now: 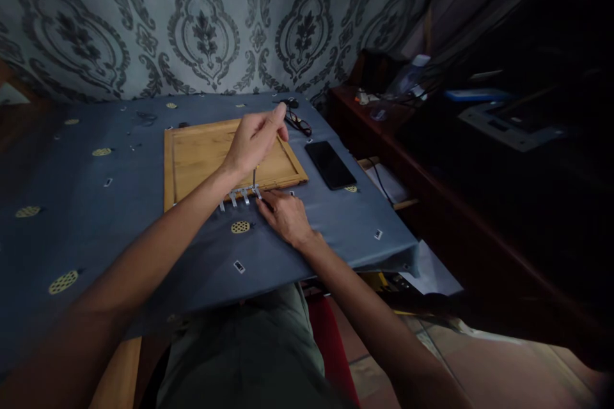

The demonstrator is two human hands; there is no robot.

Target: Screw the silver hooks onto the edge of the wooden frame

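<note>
A wooden framed board (201,156) lies on the blue cloth-covered table (96,204). At the board's near edge sits a small metal hinge-like piece (238,195) with several silver tabs. My left hand (254,139) hovers above it, fingers closed on a thin dark tool (254,177) held upright with its tip down at the metal piece. My right hand (285,214) lies flat on the cloth just right of the piece, fingertips touching its end.
A black phone (330,164) lies right of the board, with red-framed glasses (298,121) behind it and scissors (144,117) at the back left. Small bits dot the cloth. A dark side cabinet (384,134) with clutter and a bottle (407,77) stands on the right.
</note>
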